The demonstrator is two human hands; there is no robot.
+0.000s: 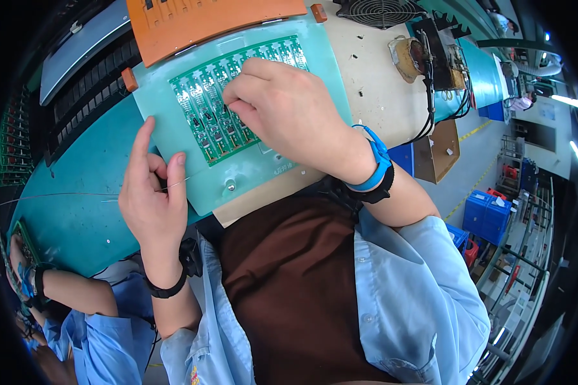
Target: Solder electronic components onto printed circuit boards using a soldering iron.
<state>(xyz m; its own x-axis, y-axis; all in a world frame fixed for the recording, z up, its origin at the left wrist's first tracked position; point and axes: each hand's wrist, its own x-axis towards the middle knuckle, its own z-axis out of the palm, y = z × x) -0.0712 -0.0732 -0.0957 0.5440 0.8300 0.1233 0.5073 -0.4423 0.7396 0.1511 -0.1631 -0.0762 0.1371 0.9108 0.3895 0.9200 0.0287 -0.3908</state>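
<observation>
The desk (77, 224) was seen left of the board (213, 131), a plate (202, 186) beneath the board. Over the board, the right hand (289, 108) was held, fingertips pressed together; whether anything was pinched could not be told. By the left hand (154, 206), forefinger spread, wires (77, 194) were held left of the board.

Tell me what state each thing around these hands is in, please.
Right hand: fingers pinched together at the circuit board; anything between them unclear.
Left hand: index finger extended, thin wire at the thumb; grip unclear.
Circuit board: uncovered, populated with parts.
Pale green plate: under the board.
Blue wristband: worn on right wrist.
Cardboard box: open.
Fan: grille on; spinning unclear.
</observation>
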